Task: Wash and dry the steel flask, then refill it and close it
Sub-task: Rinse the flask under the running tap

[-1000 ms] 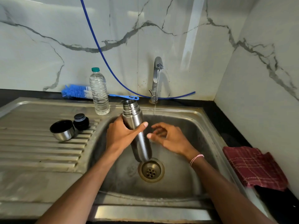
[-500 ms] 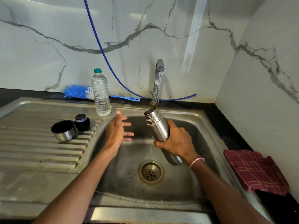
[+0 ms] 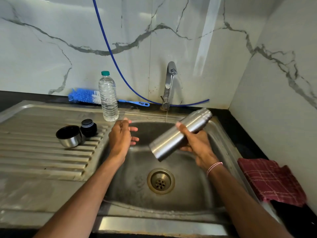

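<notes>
A home kitchen is indicated: a steel sink [image 3: 154, 225] with a ribbed drainboard [image 3: 42, 157] at nine o'clock, a tap [image 3: 169, 83] at twelve o'clock against marble-patterned walls [image 3: 51, 48], a bottle brush [image 3: 82, 96] at eleven o'clock, and a checked cloth [image 3: 271, 182] at four o'clock.

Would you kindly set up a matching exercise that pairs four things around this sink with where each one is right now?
Things
1. brushed steel flask
2. clear plastic water bottle with a green cap
3. blue bristle bottle brush
4. dark red checked cloth

Places
A. lying right of the steel sink basin
B. held tilted in the right hand
C. standing upright, left of the tap
D. lying flat behind the bottle

Pairs: 1-B, 2-C, 3-D, 4-A
</notes>
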